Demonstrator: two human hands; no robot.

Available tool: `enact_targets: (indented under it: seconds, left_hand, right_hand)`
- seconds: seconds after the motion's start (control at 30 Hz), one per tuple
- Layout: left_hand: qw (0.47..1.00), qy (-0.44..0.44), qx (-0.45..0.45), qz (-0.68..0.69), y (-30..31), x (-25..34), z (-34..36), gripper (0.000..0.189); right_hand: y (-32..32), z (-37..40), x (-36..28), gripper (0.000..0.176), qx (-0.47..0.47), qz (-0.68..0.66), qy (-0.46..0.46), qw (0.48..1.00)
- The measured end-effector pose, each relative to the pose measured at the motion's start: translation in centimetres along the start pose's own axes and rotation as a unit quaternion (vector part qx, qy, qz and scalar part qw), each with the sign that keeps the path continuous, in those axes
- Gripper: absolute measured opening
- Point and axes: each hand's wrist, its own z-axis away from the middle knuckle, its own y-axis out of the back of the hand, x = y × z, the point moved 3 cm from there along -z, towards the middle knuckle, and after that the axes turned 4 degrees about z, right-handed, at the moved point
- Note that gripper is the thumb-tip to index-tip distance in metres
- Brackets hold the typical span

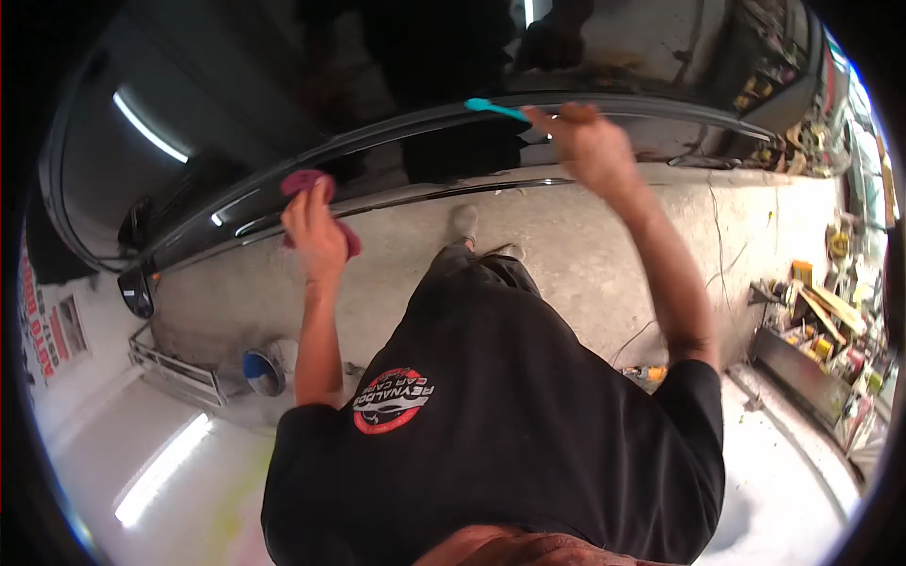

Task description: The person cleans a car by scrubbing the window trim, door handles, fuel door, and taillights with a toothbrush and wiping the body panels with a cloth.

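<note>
Cloth, maroon and rumpled, bulges out on both sides of the person's left hand, whose fingers bend over it, close together, at the glossy black car panel. The right hand pinches a slim teal tool, its rounded end pointing left along the long, narrow trim; blur keeps me from telling how the other fingers sit, or whether the tip touches. Below the smooth, mirror-like bodywork spreads rough, pale concrete floor.
</note>
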Motion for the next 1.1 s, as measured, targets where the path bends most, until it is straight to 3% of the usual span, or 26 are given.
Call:
enact_targets:
  seconds: [0.1,0.23,0.4,0.5,0.67,0.73,0.87,1.1]
  left_hand:
    - [0.999,-0.006,-0.033,0.034,-1.7,0.5,0.2,0.043]
    - [0.991,-0.005,-0.098,0.095,-2.6,1.4,1.6,0.044]
    - [0.984,0.01,-0.118,0.13,-3.6,1.6,2.9,0.047]
    - [0.981,0.019,-0.118,0.152,-3.2,0.7,1.7,0.048]
    - [0.979,0.031,-0.103,0.175,-2.0,-0.9,-1.9,0.048]
    - [0.979,0.031,-0.098,0.178,-1.6,-1.3,-2.9,0.048]
    - [0.978,0.014,-0.099,0.183,-1.1,-1.1,-3.9,0.046]
    - [0.978,-0.072,-0.076,0.179,-1.1,1.0,-6.4,0.036]
  right_hand:
    - [-2.5,-5.0,-7.8,0.058,-0.004,-0.055,0.035,0.998]
    - [-4.4,-9.3,-13.6,0.059,0.015,-0.075,0.088,0.993]
    - [-4.3,-11.4,-14.0,0.06,-0.028,-0.052,0.128,0.99]
    - [-0.4,-13.4,-13.0,0.049,-0.085,-0.033,0.134,0.987]
    - [-1.3,-13.3,-14.4,0.051,-0.045,-0.013,0.167,0.985]
    - [-2.6,-12.9,-14.2,0.053,-0.021,-0.028,0.172,0.985]
    - [-1.0,-12.3,-13.0,0.053,-0.072,0.016,0.152,0.986]
    - [4.4,-4.5,1.5,0.055,-0.1,0.079,0.066,0.99]
